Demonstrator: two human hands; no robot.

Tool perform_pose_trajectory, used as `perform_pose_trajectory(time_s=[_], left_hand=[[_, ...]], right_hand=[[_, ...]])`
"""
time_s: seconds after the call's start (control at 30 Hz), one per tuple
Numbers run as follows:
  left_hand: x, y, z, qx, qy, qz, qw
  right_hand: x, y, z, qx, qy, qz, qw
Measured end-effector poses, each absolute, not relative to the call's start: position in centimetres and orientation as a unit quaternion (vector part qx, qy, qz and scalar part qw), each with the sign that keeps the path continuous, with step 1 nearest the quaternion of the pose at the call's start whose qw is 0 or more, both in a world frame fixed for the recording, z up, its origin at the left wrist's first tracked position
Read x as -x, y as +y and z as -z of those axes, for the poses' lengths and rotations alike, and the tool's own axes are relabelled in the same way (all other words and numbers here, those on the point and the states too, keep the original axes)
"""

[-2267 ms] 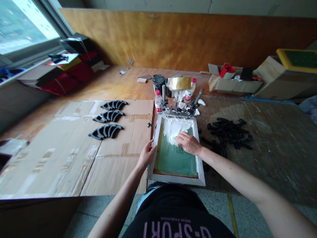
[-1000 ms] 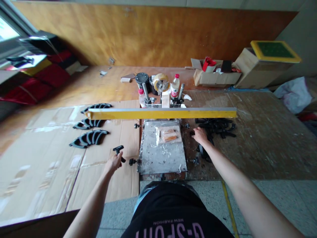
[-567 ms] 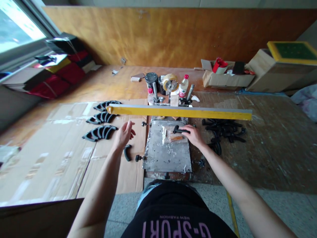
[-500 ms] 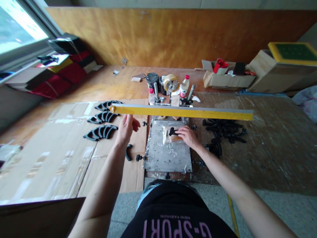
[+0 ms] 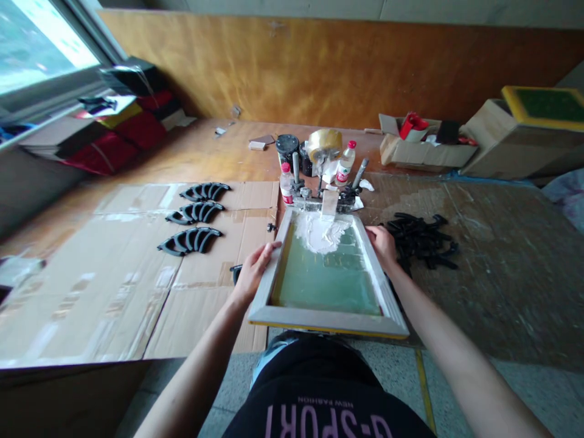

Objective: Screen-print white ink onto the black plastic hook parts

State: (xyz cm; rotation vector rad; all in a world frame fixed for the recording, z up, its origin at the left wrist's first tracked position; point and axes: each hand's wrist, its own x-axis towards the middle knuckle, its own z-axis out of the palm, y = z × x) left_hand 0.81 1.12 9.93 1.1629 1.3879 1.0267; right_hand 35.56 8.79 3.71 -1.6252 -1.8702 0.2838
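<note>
Frame (image 5: 328, 322) is spanning the space between both hands, its rear edge meeting metal clamps (image 5: 314, 205) that are apparently serving as a hinge. Left hand (image 5: 253, 271) is pinching the left rail, thumb on top; right hand (image 5: 383, 246) is gripping the opposite rail, its lower fingers hidden. This two-sided hold is presumably steadying the frame evenly. White paste (image 5: 314, 237) is sitting at the far end of the green mesh (image 5: 323, 289), beside a pale block (image 5: 329, 204), likely leaving the near mesh free. Black curved pieces (image 5: 201, 239) are lying in three rows on cardboard (image 5: 118, 286), seemingly for orderly spacing; a black heap (image 5: 422, 240) is resting near the right hand.
</note>
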Motion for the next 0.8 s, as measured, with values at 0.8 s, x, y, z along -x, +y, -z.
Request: perform_pose_trajectory(time_s=[0.8], left_hand=[[-0.9, -0.1, -1.1, -0.437, 0.649, -0.372, 0.5]], right_hand=[[-27.3, 8.3, -6.1, 0.366, -0.904, -0.086, 0.203]])
